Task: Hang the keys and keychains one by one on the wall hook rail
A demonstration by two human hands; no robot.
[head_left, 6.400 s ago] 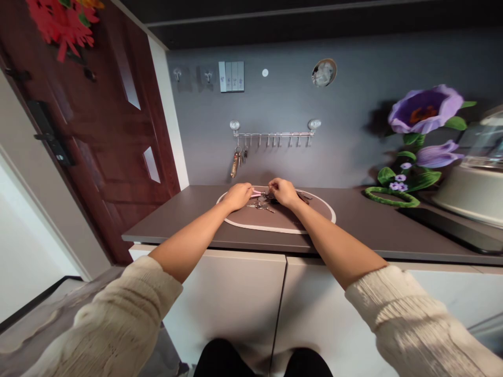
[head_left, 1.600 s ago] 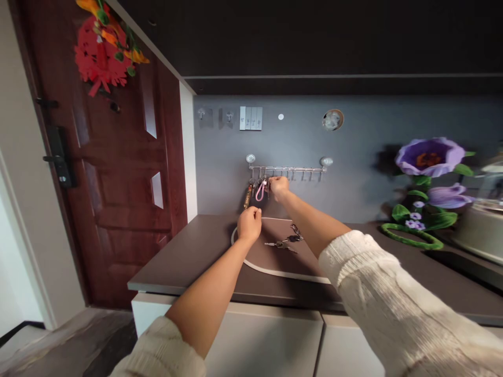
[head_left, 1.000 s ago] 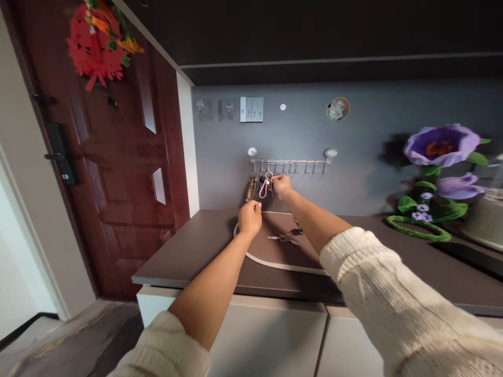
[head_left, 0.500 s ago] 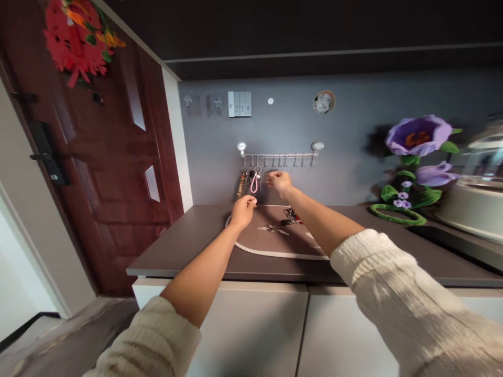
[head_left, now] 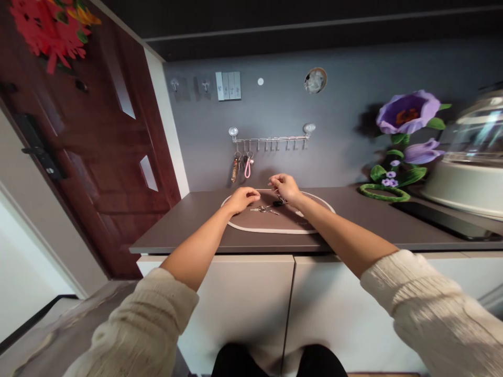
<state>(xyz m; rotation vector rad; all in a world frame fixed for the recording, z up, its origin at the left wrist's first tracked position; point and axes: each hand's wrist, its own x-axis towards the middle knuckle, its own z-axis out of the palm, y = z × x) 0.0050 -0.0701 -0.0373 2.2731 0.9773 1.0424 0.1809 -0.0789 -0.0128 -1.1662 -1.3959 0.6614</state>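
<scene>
My left hand (head_left: 242, 200) hovers over the left part of the brown oval mat (head_left: 255, 226), holding nothing, with thumb and fingers slightly apart. Just right of it on the mat lies a ring of silver keys (head_left: 265, 210). Above the mat is my right hand (head_left: 286, 188), fingers loosely bent and apart, nothing seen in them. Beneath its palm, partly hidden, is a bunch of dark keys (head_left: 280, 201). On the wall, the clear hook rail (head_left: 271, 139) carries keys with a gold charm (head_left: 234, 172) and keys with a pink loop (head_left: 247, 168).
A purple flower decoration (head_left: 408, 112) stands on the right of the dark counter (head_left: 165, 220). Near it are a black flat tray (head_left: 440, 220) and a white appliance with a clear dome (head_left: 463, 183). A dark red door (head_left: 102, 157) is at left; a shelf (head_left: 314, 26) overhangs.
The pink-loop keys went from the mat onto the rail, and my right hand let go of them. Both hands have since come down to the mat, and the view has tilted downward.
</scene>
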